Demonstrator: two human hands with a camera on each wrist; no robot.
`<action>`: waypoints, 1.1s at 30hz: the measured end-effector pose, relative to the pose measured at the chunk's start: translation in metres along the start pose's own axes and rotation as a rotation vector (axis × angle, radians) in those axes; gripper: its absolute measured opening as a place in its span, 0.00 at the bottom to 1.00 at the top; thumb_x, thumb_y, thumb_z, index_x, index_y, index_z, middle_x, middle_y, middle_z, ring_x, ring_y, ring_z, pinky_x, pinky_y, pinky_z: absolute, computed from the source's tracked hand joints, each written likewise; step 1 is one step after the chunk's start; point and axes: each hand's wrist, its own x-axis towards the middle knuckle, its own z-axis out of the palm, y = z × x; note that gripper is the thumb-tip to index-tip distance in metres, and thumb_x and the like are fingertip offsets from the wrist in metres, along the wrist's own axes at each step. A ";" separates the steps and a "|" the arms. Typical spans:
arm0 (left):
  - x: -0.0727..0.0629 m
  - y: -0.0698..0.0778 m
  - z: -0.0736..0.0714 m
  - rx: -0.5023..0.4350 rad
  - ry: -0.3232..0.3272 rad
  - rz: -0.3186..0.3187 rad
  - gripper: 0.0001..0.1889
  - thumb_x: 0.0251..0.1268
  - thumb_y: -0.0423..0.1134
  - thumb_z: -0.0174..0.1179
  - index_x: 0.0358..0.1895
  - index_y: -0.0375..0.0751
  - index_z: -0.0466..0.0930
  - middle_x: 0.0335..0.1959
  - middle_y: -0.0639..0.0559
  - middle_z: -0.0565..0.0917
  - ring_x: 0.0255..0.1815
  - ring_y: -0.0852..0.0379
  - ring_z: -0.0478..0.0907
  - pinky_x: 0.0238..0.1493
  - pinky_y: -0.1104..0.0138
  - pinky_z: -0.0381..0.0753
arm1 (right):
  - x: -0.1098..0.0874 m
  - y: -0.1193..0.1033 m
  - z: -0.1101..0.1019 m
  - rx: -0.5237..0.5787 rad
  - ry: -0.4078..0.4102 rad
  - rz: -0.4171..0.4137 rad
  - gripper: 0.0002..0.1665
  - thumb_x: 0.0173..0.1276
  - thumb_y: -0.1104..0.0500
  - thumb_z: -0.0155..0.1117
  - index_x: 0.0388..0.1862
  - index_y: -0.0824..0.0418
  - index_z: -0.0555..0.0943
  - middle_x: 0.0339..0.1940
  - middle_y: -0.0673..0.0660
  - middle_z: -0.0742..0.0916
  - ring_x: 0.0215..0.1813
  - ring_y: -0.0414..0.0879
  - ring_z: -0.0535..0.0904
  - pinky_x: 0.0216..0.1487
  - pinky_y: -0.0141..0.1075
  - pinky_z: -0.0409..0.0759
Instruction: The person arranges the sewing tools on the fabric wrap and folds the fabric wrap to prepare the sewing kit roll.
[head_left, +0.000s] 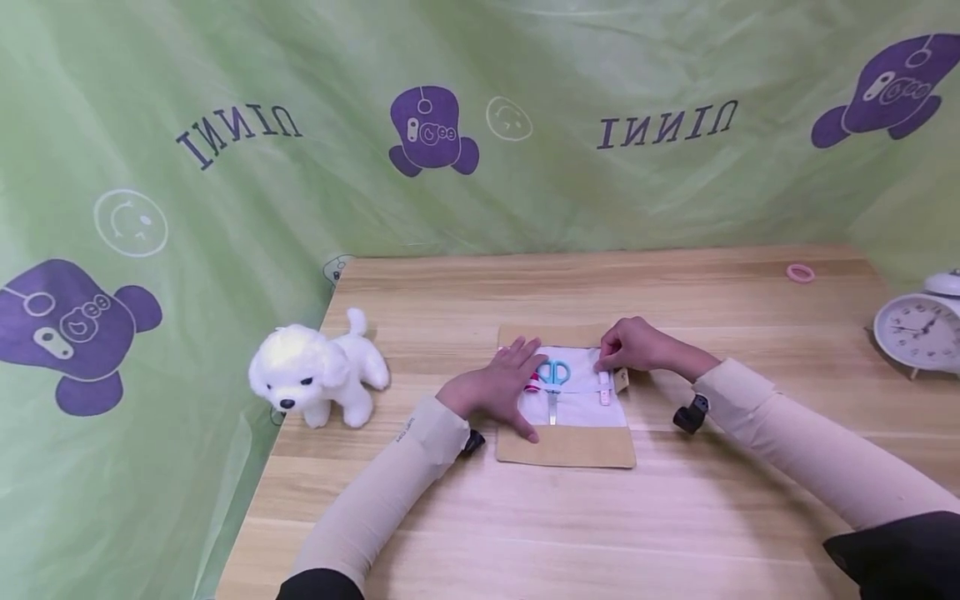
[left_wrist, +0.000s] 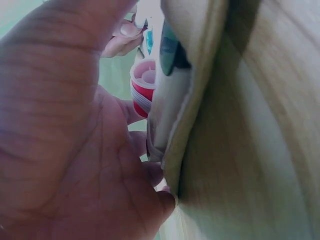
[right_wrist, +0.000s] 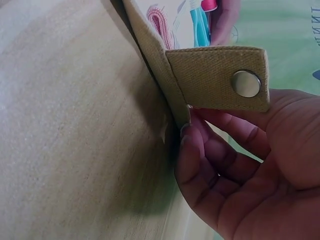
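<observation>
The right fingers pinch the soft-looking cloth pouch by its edge, a good spot, while left fingers spread, scissors between.

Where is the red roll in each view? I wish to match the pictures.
Head: red roll near centre, beside the left hand.
Left wrist: red roll above centre, slightly left.
Right wrist: red roll at top edge, right of centre, cropped.
Shared landmark: tan fabric case.

Red spool partly behind left hand
</observation>
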 end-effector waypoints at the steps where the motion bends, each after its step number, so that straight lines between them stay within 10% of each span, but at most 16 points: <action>1: 0.000 0.000 0.000 0.003 0.002 -0.001 0.69 0.41 0.71 0.73 0.82 0.48 0.40 0.85 0.49 0.33 0.85 0.47 0.26 0.85 0.53 0.36 | 0.000 0.000 0.000 0.004 -0.004 0.006 0.12 0.63 0.57 0.74 0.20 0.58 0.84 0.18 0.46 0.81 0.27 0.40 0.71 0.33 0.30 0.68; 15: 0.001 0.002 0.000 0.028 -0.003 -0.023 0.70 0.41 0.70 0.74 0.82 0.48 0.39 0.85 0.50 0.32 0.85 0.47 0.26 0.85 0.53 0.36 | 0.001 0.006 0.001 0.031 -0.033 0.040 0.11 0.64 0.55 0.73 0.23 0.58 0.87 0.20 0.49 0.85 0.27 0.40 0.72 0.34 0.30 0.69; 21: 0.004 0.005 -0.014 0.035 -0.043 -0.022 0.66 0.46 0.69 0.72 0.82 0.47 0.42 0.85 0.49 0.39 0.86 0.47 0.34 0.84 0.55 0.43 | -0.021 -0.017 -0.009 -0.033 0.185 0.054 0.09 0.69 0.58 0.66 0.33 0.61 0.88 0.25 0.52 0.87 0.28 0.41 0.74 0.32 0.32 0.72; 26: 0.010 0.002 -0.043 0.040 -0.003 0.000 0.41 0.65 0.55 0.64 0.77 0.43 0.61 0.77 0.48 0.68 0.78 0.49 0.64 0.78 0.57 0.65 | -0.049 -0.066 -0.004 -0.028 0.311 -0.132 0.06 0.69 0.61 0.66 0.35 0.61 0.88 0.28 0.53 0.89 0.27 0.39 0.78 0.30 0.30 0.79; 33: 0.036 -0.005 -0.065 0.202 0.191 0.012 0.16 0.77 0.41 0.45 0.49 0.45 0.84 0.47 0.48 0.85 0.49 0.52 0.81 0.53 0.58 0.83 | -0.071 -0.107 0.048 -0.062 0.158 -0.320 0.05 0.67 0.59 0.69 0.31 0.56 0.88 0.26 0.43 0.86 0.26 0.29 0.73 0.30 0.25 0.77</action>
